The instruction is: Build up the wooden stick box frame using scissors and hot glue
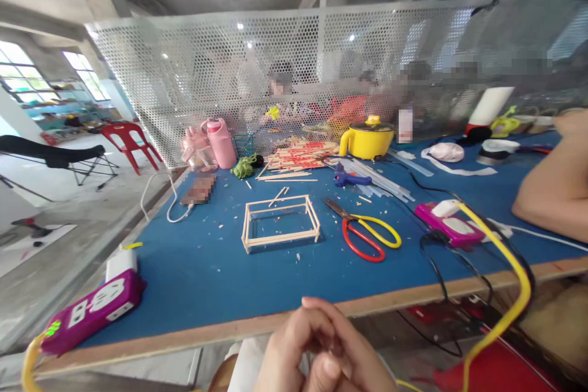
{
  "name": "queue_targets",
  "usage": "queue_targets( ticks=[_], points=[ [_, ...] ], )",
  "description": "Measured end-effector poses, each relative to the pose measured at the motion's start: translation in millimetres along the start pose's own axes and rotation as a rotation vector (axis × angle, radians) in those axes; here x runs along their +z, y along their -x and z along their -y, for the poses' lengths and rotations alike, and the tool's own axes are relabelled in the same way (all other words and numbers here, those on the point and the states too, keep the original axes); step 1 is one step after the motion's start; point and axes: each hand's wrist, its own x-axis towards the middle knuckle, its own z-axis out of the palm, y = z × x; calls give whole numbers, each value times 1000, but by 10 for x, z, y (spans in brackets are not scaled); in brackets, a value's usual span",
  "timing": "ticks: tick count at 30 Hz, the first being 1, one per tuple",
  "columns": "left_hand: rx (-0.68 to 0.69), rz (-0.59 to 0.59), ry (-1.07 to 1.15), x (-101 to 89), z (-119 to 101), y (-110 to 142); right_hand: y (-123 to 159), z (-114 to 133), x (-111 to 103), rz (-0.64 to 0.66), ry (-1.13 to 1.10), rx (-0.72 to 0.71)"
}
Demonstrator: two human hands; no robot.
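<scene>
Both my hands sit together below the table's front edge, at the bottom of the view. My left hand (287,349) has its fingers curled against my right hand (353,355), whose fingers are also bent; the two touch and nothing shows between them. On the blue table top (197,269), well beyond my hands, stands a small box frame of thin wooden sticks (280,223). Red and yellow handled scissors (367,234) lie to its right. Loose sticks (298,156) are piled further back.
A purple power strip (92,312) lies at the near left corner, another (448,226) at the right with black and yellow cables. A yellow pot (367,138), pink bottle (220,142), blue glue gun (351,179) and phone (198,190) stand behind. Another person's arm (551,190) rests right.
</scene>
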Motion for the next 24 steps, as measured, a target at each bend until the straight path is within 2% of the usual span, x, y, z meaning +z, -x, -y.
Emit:
queue_targets(
  ticks=[3,4,8,10,13,18,21,24],
  points=[
    [70,-293,-198,-122,12,-20,-63,8,-25,-74,-152,-54],
    [79,-330,-256,-152,15,-31,-83,22,-40,-88,-196,-77],
    [99,-200,-262,-159,48,-62,-114,36,-36,-47,-288,-132],
    [94,-197,-243,-140,75,-60,-104,0,2,-38,-275,-163],
    [24,-186,-222,-161,99,-58,-86,-55,39,-46,-236,-193],
    [-48,-59,-71,-234,86,-86,-79,-74,5,-25,-244,-152],
    [-70,-101,-120,-241,107,-72,-45,-92,-22,-40,-135,-209],
    [-45,-219,-284,-279,176,-42,-20,-99,-88,-127,210,-357]
  ],
)
